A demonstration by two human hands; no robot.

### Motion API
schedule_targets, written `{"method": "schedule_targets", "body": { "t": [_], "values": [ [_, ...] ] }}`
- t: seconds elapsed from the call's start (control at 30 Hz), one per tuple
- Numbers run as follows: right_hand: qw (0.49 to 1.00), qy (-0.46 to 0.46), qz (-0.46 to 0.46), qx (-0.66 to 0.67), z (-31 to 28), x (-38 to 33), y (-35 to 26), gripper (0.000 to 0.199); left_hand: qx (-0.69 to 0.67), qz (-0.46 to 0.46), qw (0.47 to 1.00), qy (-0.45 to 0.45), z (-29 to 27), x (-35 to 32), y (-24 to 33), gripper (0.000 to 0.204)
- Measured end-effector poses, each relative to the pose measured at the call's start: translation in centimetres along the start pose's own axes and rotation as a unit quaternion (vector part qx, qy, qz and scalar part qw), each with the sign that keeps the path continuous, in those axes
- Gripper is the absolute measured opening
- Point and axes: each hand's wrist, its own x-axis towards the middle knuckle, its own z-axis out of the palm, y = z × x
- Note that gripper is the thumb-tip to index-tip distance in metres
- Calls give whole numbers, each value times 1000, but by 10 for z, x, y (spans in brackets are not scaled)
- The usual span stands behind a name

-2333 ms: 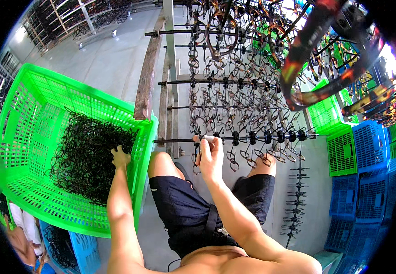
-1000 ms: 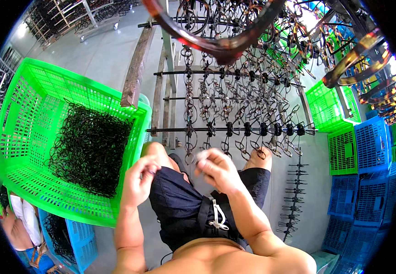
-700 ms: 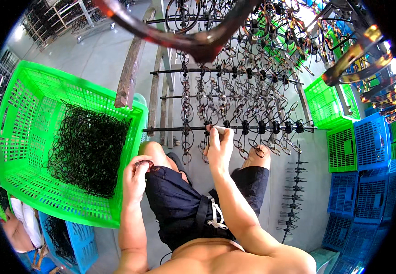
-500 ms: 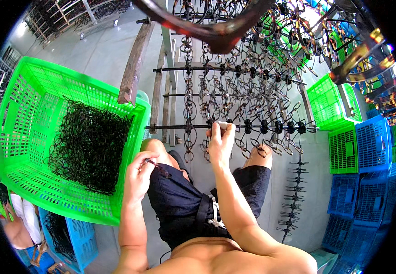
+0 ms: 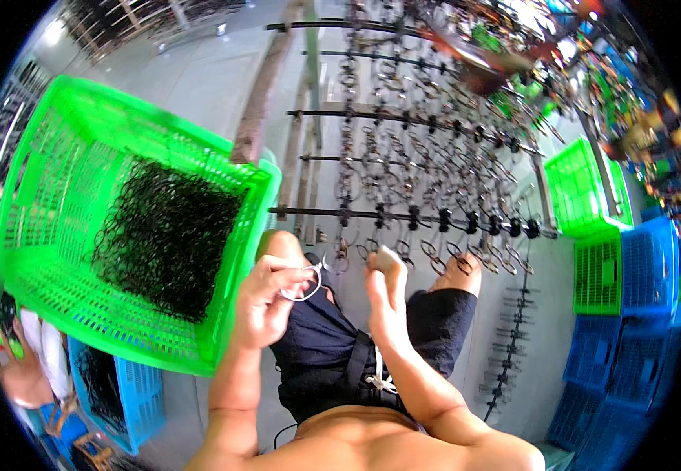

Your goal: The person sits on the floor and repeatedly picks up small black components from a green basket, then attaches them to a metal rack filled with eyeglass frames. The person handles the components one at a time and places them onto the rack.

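Observation:
My left hand [image 5: 266,298], beside the green crate's right edge, pinches an eyeglass frame; one round rim [image 5: 303,284] shines pale beyond the fingertips, and the rest is hidden by the fingers. My right hand [image 5: 387,294] is just below the nearest rod [image 5: 324,212], fingers stretched upward, with a whitish cover on one fingertip. Nothing shows in it. Black clips [image 5: 444,220] sit along that rod, with eyeglass frames [image 5: 433,253] hanging from them. At left, the green crate [image 5: 38,259] holds a heap of dark eyeglass frames [image 5: 171,235].
Rows of loaded rods [image 5: 403,118] stretch away on a rack with a wooden bar [image 5: 255,118]. Blurred frames hang close at the upper right. Green and blue crates [image 5: 642,259] stack at right. A blue crate [image 5: 144,400] and another person [image 5: 26,377] are at lower left.
My right hand has come off the rod and drawn toward me. My left hand has moved slightly right and turned, bringing the pale-shining round rim into view. The whole view has shifted a little.

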Motion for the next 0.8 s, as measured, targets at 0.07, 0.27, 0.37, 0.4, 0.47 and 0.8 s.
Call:
{"method": "schedule_targets", "body": {
  "t": [0.07, 0.27, 0.37, 0.4, 0.47, 0.8],
  "values": [
    [972, -85, 125, 179, 3, -9, -5, 38, 192, 127, 973, -23, 4, -7, 6, 33],
    [962, 13, 28, 273, 14, -16, -19, 23, 135, 202, 960, -138, 15, -6, 4, 42],
    [989, 49, 16, 138, -28, 12, -26, 22, 189, 49, 977, 80, -30, 12, -55, 16],
    [987, 85, -16, 138, -42, 21, -23, 22, 213, -110, 959, 149, -57, 21, -92, 19],
    [980, 182, -75, 9, -65, 45, -17, 23, 496, -317, 800, 115, -111, 12, -155, 33],
    [977, 203, -60, 26, -67, 89, 2, 13, 318, -599, 734, 32, -165, -46, -253, 75]
  ]
}}
